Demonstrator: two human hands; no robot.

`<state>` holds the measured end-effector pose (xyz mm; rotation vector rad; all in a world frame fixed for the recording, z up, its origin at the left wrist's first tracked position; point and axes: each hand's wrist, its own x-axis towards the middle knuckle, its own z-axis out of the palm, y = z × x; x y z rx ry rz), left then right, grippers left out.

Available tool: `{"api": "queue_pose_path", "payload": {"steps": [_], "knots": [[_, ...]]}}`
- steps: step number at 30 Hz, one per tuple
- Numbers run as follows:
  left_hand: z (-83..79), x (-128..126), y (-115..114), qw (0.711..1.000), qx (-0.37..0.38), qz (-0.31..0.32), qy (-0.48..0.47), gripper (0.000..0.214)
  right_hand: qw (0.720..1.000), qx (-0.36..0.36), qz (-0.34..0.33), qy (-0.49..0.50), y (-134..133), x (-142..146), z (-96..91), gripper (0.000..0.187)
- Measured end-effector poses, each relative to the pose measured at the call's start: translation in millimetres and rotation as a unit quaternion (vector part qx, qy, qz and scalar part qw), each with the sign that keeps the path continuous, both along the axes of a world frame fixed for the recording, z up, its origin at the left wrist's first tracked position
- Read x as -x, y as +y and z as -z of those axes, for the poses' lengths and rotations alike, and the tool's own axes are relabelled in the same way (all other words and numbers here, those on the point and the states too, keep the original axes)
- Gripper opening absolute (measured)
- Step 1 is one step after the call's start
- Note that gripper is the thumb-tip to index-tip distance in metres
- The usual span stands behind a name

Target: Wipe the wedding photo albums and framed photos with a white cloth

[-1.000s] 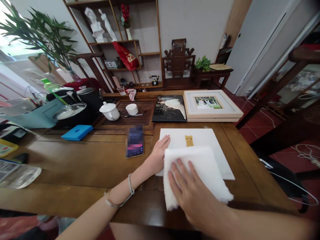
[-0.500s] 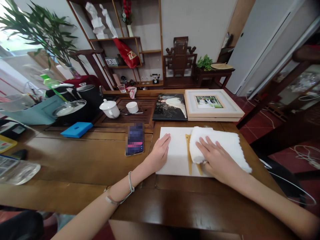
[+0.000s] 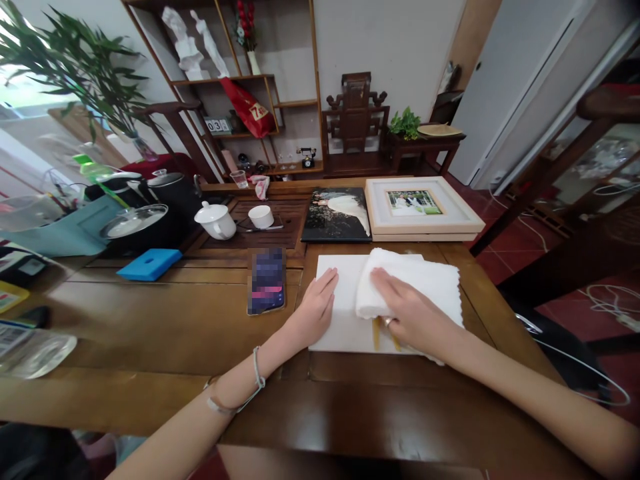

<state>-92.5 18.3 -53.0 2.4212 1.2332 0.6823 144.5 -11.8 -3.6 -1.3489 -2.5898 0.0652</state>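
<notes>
A flat white board (image 3: 345,327) lies on the wooden table in front of me. My left hand (image 3: 318,303) rests along its left edge, fingers stretched out and holding nothing. Over the board's right side my right hand (image 3: 407,307) presses on a folded white towel (image 3: 430,280), its fingers close together on the cloth. Two tapering yellowish strips (image 3: 376,333) show on the board below the towel; their upper parts are covered. The board's right portion is hidden by the towel and hand.
Behind the board lie a dark photo panel (image 3: 335,213) and a pale wooden picture frame (image 3: 425,223). Left of my hands are a phone (image 3: 267,280), a blue block (image 3: 150,265), a lidded white cup (image 3: 215,221) and a small white bowl (image 3: 261,216). The table edge (image 3: 493,293) runs at the right.
My right hand has slid the towel leftward across the board, covering the upper part of the yellowish strips. My left hand stays at the board's left edge. The view has shifted slightly.
</notes>
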Motion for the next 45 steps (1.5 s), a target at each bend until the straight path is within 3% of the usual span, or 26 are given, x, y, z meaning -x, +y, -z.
{"api": "queue_pose_path", "payload": {"steps": [4,9,13,17,23,27,33,35,42,45], "knots": [[-0.3,-0.3,-0.7,1.0,0.007,-0.003,0.003,0.048,0.999,-0.005,0.044,-0.022,3.6,-24.9,3.7,0.074],[1.1,-0.7,0.3,1.0,-0.002,-0.002,-0.004,0.048,0.998,0.02,0.037,-0.041,13.6,-4.5,-4.7,0.068],[2.6,-0.9,1.7,1.0,-0.012,0.004,-0.014,0.048,0.997,0.018,-0.064,-0.05,11.8,22.3,-7.1,0.068],[4.0,-0.9,2.0,1.0,-0.019,0.006,-0.022,0.047,0.984,0.028,-0.162,-0.066,2.3,22.8,-10.8,0.069],[2.9,0.7,0.6,1.0,-0.013,0.003,-0.007,0.048,0.996,0.042,-0.045,-0.059,4.8,0.1,-25.0,0.064],[1.6,0.4,0.0,1.0,-0.005,0.002,-0.003,0.048,0.999,0.031,-0.005,-0.044,19.5,0.8,-29.4,0.056],[2.2,-0.6,1.1,1.0,-0.014,0.003,-0.018,0.047,0.992,0.065,-0.106,0.003,40.7,18.2,-30.1,0.052],[1.8,-0.4,1.1,1.0,-0.011,0.004,-0.016,0.047,0.992,0.072,-0.104,0.003,41.8,18.0,-29.5,0.053],[-1.0,-0.4,-1.3,1.0,0.013,-0.005,0.001,0.048,0.994,0.088,0.059,-0.036,46.0,-16.9,-39.7,0.046],[-1.0,-0.8,-1.6,1.0,0.015,-0.004,0.002,0.048,0.993,0.099,0.058,-0.03,52.9,-22.9,-44.6,0.041]]}}
